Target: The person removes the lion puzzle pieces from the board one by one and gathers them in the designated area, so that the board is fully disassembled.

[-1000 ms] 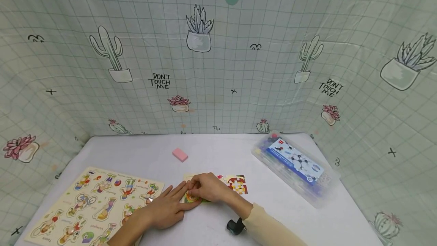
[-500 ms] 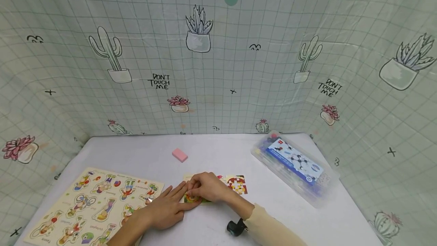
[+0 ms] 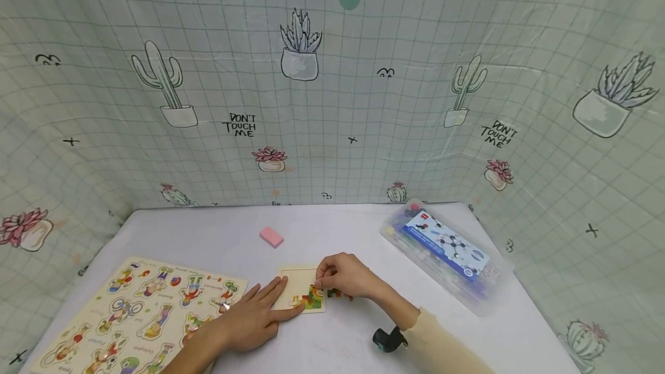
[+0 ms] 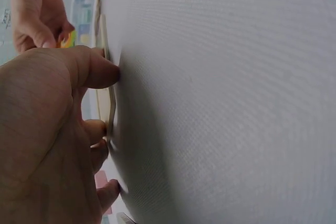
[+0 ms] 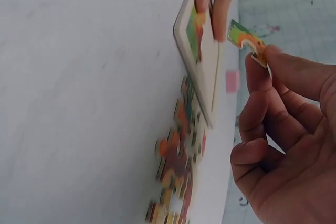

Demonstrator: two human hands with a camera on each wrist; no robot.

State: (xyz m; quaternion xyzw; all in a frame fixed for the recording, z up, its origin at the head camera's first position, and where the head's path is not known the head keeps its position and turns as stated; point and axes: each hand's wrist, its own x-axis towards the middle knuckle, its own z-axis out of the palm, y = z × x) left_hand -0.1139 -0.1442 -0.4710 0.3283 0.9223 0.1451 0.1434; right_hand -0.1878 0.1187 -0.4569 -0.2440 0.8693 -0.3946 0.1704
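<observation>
My right hand (image 3: 345,276) pinches a green and orange jigsaw puzzle piece (image 5: 245,38) between thumb and index finger, held above the right side of a small wooden puzzle tray (image 3: 293,279). Joined colourful pieces (image 3: 313,303) fill the tray's lower right part; bare wood shows elsewhere. My left hand (image 3: 254,319) lies along the left side of the tray, fingers extended, with fingertips at its edge and over its lower corner. Loose puzzle pieces (image 5: 176,156) lie on the table just right of the tray, partly hidden under my right hand in the head view.
A large wooden board of sports figures (image 3: 142,316) lies at the left, partly under my left forearm. A pink block (image 3: 271,236) sits behind the tray. A clear plastic case (image 3: 441,253) is at the back right, and a small black object (image 3: 388,340) lies near my right sleeve.
My right hand has moved from over the tray to its right side, uncovering the wood and the joined pieces. A puzzle piece now shows raised in its fingers. My left hand stays put.
</observation>
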